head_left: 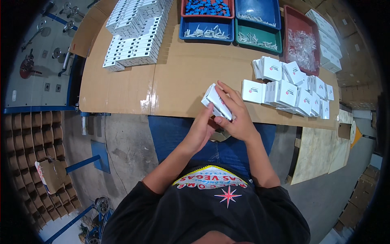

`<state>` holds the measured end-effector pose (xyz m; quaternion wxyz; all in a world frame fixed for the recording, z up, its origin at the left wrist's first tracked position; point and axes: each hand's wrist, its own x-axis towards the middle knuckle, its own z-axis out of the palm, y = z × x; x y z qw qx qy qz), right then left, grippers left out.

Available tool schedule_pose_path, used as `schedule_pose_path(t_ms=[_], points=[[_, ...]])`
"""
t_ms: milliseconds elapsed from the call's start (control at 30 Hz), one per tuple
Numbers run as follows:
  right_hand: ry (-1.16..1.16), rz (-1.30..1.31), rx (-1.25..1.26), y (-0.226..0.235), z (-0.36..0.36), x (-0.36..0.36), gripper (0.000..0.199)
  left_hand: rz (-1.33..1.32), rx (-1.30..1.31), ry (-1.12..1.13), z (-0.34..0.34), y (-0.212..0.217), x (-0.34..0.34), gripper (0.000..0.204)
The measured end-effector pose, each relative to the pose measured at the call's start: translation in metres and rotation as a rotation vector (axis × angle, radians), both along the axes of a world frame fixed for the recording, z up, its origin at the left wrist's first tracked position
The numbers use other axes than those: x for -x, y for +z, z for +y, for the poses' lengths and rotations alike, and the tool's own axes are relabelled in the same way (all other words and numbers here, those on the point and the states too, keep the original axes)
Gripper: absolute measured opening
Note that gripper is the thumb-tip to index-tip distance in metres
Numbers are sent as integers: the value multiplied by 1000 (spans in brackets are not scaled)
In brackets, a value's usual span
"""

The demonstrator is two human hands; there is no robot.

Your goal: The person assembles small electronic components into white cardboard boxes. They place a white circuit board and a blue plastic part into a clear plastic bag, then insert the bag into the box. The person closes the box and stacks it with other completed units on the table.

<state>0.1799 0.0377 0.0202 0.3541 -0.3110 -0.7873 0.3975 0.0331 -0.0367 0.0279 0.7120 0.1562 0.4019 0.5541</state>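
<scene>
Between both hands, just above the near edge of the cardboard-covered table (pixel 122 91), is a small white box (pixel 212 96) with red print, held tilted. My left hand (pixel 200 129) grips its lower left side with thumb and fingers. Across its right face lies my right hand (pixel 237 116), fingers bent over it and thumb near the bottom. Whether the box's flap is open is hidden by the fingers. Right of my hands, a loose pile of similar white boxes (pixel 286 92) lies on the table, some leaning on others.
Neat stacks of white boxes (pixel 136 49) rise at the back left. Along the back sit a blue tray (pixel 183 37) and a green tray (pixel 260 49) of small white parts, a red tray (pixel 183 14) of blue parts, and a dark red tray (pixel 290 20) of clear plastic bags.
</scene>
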Motion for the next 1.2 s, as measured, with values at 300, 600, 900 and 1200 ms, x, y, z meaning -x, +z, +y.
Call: schedule_pose_path(t_ms=[300,600,900,1200], points=[[49,-19,-42,15,0,-3,90,93,49,-99,1,-8,12,73],[51,61,-137,1,-3,4,82,-50,47,-23,1,-1,-6,71],[12,79,-222,-15,-3,5,74,-41,20,56,-1,-5,-16,67],[43,84,-196,-19,-2,7,74,-84,32,84,-3,-3,-15,65]])
